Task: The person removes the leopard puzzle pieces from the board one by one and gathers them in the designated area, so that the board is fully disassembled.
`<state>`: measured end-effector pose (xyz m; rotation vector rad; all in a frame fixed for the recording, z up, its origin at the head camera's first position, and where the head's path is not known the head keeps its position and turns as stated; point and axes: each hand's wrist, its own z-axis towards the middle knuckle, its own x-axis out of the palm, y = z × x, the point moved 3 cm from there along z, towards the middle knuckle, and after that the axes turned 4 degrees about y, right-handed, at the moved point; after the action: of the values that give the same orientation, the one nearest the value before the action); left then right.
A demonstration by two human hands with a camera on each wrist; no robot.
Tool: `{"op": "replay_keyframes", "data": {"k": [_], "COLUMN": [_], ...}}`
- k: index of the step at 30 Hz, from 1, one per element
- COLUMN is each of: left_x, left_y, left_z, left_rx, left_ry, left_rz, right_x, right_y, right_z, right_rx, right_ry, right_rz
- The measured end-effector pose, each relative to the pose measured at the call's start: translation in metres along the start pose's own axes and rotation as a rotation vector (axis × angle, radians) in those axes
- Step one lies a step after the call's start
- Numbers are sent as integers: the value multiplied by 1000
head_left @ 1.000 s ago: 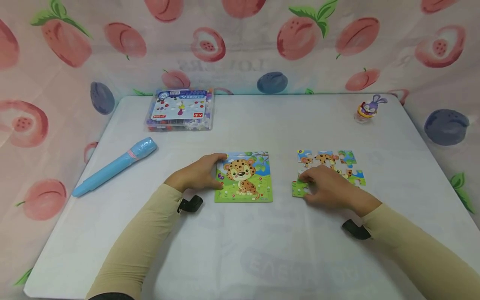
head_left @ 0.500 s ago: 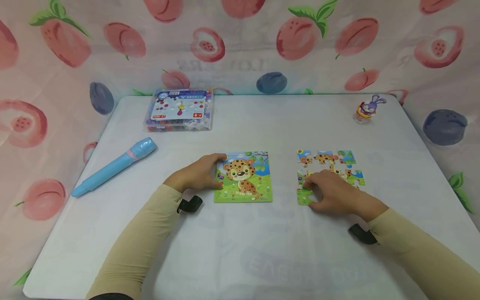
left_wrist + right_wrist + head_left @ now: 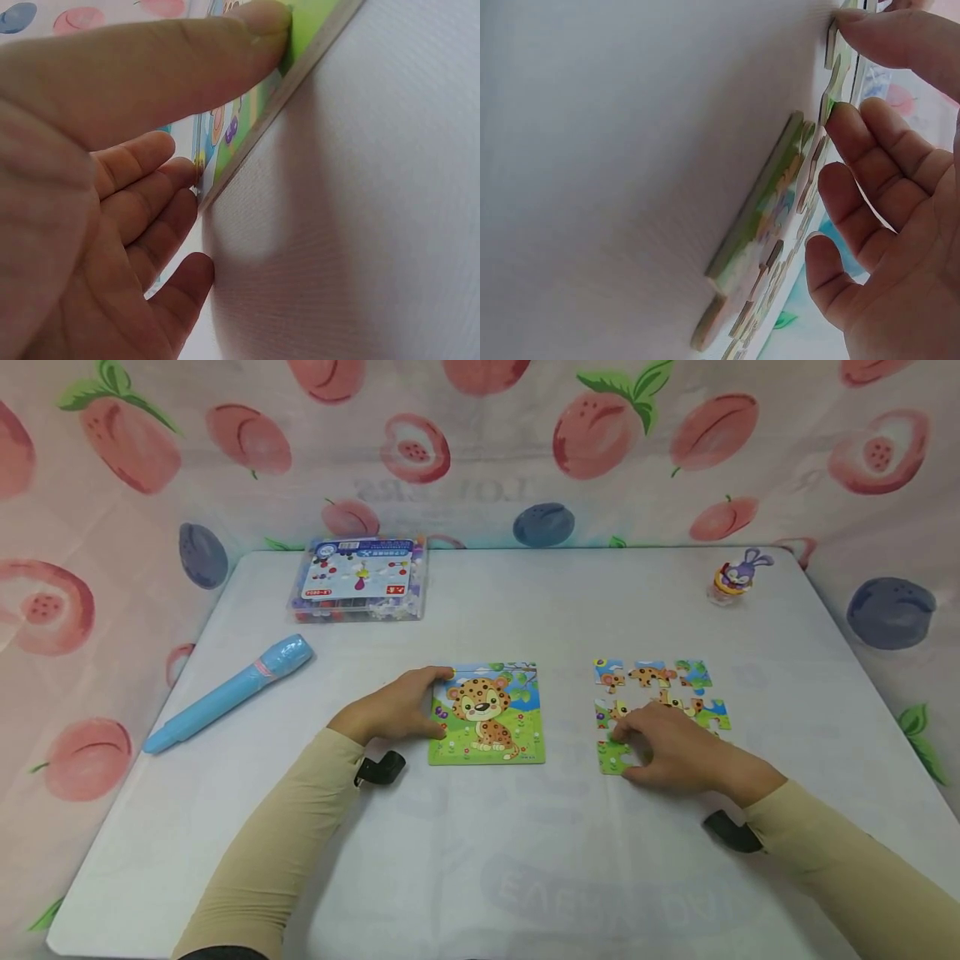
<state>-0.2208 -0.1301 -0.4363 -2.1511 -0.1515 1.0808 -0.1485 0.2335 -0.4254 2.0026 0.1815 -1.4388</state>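
A square leopard picture puzzle (image 3: 487, 714) lies flat in front of the person. At its left edge, the left hand (image 3: 393, 706) rests with thumb on the green lower corner and index finger at the upper corner; the other fingers extend loosely beside it in the left wrist view. To the right, the right hand (image 3: 667, 747) pinches a green jigsaw piece (image 3: 612, 760) between thumb and index finger, low at the table. This piece sits just below a left-column piece (image 3: 602, 714). More loose pieces (image 3: 651, 673) lie in rows, some partly hidden by the right hand.
Behind the left arm lies a light blue wrapped stick-like object (image 3: 232, 693). A clear plastic case (image 3: 360, 581) with a printed label stands at the back left. The small purple rabbit figure (image 3: 737, 577) is at the back right of the white table (image 3: 525, 877).
My right hand has drawn the green jigsaw piece toward the person and slightly right, below the left-column piece. My left hand has stayed on the leopard puzzle.
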Motion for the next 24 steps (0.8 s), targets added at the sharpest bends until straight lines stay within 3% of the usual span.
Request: {"op": "replay_keyframes", "data": {"k": [24], "left_x": [-1], "left_y": [2], "left_z": [2], "left_rx": [0], "left_ry": [1], "left_rz": [1], "right_x": [2], "right_y": [-1], "right_z": [-4], "right_rx": [-10], "right_ry": [-2], "right_rz": [-3]}}
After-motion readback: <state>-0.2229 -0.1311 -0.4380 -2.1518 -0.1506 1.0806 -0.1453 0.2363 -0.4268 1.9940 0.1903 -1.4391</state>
